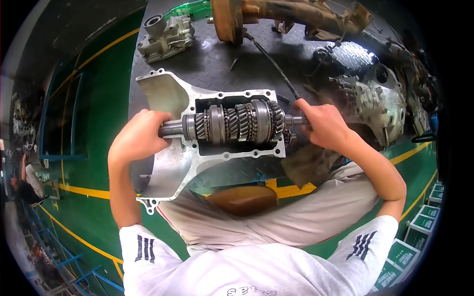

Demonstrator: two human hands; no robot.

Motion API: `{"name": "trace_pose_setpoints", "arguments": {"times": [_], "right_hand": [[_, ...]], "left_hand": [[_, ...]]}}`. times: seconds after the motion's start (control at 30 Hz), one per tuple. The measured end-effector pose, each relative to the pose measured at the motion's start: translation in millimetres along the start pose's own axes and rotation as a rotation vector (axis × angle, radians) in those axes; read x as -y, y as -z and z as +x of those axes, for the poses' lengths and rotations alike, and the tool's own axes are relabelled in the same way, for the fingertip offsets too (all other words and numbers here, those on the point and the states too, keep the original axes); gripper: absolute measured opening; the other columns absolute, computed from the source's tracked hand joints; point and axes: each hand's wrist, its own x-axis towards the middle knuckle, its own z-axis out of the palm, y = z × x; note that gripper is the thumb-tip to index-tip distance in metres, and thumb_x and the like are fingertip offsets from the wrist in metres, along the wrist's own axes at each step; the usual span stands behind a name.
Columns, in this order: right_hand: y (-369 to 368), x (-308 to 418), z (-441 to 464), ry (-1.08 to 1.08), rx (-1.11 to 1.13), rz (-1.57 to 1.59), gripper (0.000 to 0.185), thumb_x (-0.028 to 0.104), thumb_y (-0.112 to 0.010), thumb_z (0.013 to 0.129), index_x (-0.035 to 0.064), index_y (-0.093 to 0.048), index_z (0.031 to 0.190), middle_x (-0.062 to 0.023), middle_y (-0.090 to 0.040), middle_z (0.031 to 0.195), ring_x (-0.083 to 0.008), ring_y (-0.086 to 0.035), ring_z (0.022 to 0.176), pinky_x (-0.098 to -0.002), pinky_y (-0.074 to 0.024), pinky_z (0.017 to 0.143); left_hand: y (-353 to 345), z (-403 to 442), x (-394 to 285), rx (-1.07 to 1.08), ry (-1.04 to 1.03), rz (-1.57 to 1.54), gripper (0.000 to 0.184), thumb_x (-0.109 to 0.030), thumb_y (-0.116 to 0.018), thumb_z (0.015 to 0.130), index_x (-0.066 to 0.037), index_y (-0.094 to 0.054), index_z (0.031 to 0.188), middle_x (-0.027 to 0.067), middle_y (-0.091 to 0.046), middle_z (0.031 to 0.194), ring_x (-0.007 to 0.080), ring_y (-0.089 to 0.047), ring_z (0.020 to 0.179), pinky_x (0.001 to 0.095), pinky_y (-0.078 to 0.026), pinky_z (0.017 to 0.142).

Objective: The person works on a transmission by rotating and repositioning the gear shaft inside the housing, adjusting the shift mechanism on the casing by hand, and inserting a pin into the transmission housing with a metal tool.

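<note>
Hands: Two, both closed round one gear shaft (238,123), the left hand (140,135) on its smooth end, the right hand (323,126) on its thinner, grooved end.
Gear shaft: One, lying lengthwise over an open casing (168,91), its gears above the hollow; whether it rests inside or is held just above cannot be told from this angle. Its grooved end reaches past the right wall.
Casing: One under the shaft, opening upward at the near side of the worktop (212,56), its flared mouth toward the left hand. Dark hollow shows around the gears, and bolt holes dot the rim.
Small gear: One (291,137), seen just outside the casing's right wall.
Housings: Two more on the worktop, one at the far left (168,39), one at the right (382,106); their insides are hard to make out.
Axle: One, rusty (296,12), across the far side.
Rod: One, dark (271,61), running from the axle to beside the right hand; contact is unclear.
Bolt: One, loose (233,63), between the left housing and the rod.
Boxes: At least four, green and white (402,254), at the right; contents hidden.
</note>
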Motion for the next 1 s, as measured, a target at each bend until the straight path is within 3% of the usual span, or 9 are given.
{"name": "trace_pose_setpoints", "arguments": {"times": [0.13,0.23,0.33,0.37,0.43,0.5,0.8,0.93,1.0], "right_hand": [[25.0,9.2,-8.0,0.122,-0.022,-0.078,0.029,0.016,-0.073,0.085,0.0008,-0.057,0.105,-0.0186,-0.065,0.090,-0.0419,-0.064,0.095,-0.0488,-0.0503,0.084],[49.0,4.0,-8.9,0.091,0.059,0.136,0.026,0.020,-0.067,0.095,-0.0015,-0.060,0.108,-0.0205,-0.063,0.100,-0.0410,-0.062,0.101,-0.0466,-0.0489,0.090],[64.7,-17.6,-0.9,-0.077,0.353,0.290,0.027,0.023,-0.058,0.103,-0.0024,-0.065,0.109,-0.0189,-0.071,0.100,-0.0386,-0.066,0.094,-0.0426,-0.0509,0.086],[64.6,-26.1,1.5,-0.046,0.459,0.368,0.031,0.025,-0.053,0.107,-0.0031,-0.066,0.109,-0.0146,-0.073,0.095,-0.0304,-0.069,0.089,-0.0381,-0.0525,0.085],[56.7,-41.1,6.0,-0.101,0.539,0.546,0.032,0.025,-0.052,0.108,-0.0034,-0.067,0.109,-0.0119,-0.073,0.094,-0.0258,-0.070,0.089,-0.0359,-0.0530,0.085],[49.1,-50.2,7.8,-0.193,0.640,0.773,0.036,0.027,-0.051,0.110,-0.0044,-0.067,0.106,-0.0075,-0.071,0.093,-0.0163,-0.069,0.090,-0.0310,-0.0538,0.088],[38.2,-50.9,-0.7,-0.180,0.499,0.763,0.035,0.028,-0.057,0.105,-0.0038,-0.065,0.094,-0.0024,-0.060,0.076,-0.0121,-0.057,0.075,-0.0283,-0.0475,0.075],[41.3,-29.9,-9.7,-0.301,0.386,0.625,0.018,0.013,-0.055,0.101,-0.0029,-0.064,0.101,-0.0052,-0.066,0.085,-0.0132,-0.061,0.080,-0.0294,-0.0513,0.077],[34.0,-34.3,-12.8,-0.229,0.339,0.637,0.021,0.015,-0.053,0.106,-0.0026,-0.063,0.099,-0.0040,-0.060,0.078,-0.0133,-0.053,0.071,-0.0297,-0.0481,0.068]], "left_hand": [[-0.6,-2.4,11.6,-0.039,-0.078,-0.107,0.022,-0.001,-0.074,0.071,0.003,-0.067,0.092,0.0222,-0.066,0.073,0.0382,-0.064,0.067,0.0419,-0.051,0.066],[-11.0,-1.5,36.3,-0.097,-0.275,-0.408,0.037,0.001,-0.080,0.071,-0.002,-0.064,0.104,0.0074,-0.066,0.082,0.0138,-0.059,0.071,0.0310,-0.050,0.067],[-21.6,-3.7,61.7,-0.248,-0.298,-0.598,0.043,0.009,-0.081,0.062,-0.002,-0.066,0.101,0.0067,-0.065,0.082,0.0136,-0.059,0.073,0.0267,-0.048,0.067],[-28.1,-2.0,66.4,-0.238,-0.298,-0.601,0.043,0.009,-0.081,0.062,-0.002,-0.066,0.101,0.0067,-0.065,0.082,0.0136,-0.059,0.073,0.0267,-0.048,0.067],[-36.3,2.2,73.6,-0.483,-0.599,-0.566,0.041,0.009,-0.084,0.056,0.000,-0.069,0.092,0.0098,-0.065,0.082,0.0157,-0.061,0.073,0.0267,-0.047,0.066],[-36.4,3.1,76.0,-0.534,-0.643,-0.524,0.040,0.009,-0.085,0.053,0.001,-0.070,0.089,0.0108,-0.066,0.083,0.0167,-0.062,0.073,0.0267,-0.047,0.065],[-44.1,1.7,90.0,-0.634,-0.672,-0.469,0.041,0.008,-0.089,0.048,0.005,-0.075,0.087,0.0146,-0.072,0.080,0.0207,-0.070,0.069,0.0269,-0.053,0.063],[-51.7,1.8,94.7,-0.699,-0.682,-0.509,0.039,0.007,-0.089,0.049,0.005,-0.075,0.086,0.0144,-0.074,0.077,0.0195,-0.070,0.065,0.0262,-0.053,0.061],[-48.8,1.5,92.7,-0.629,-0.583,-0.506,0.033,0.003,-0.089,0.054,0.004,-0.074,0.083,0.0128,-0.075,0.076,0.0174,-0.069,0.062,0.0244,-0.051,0.059]]}}
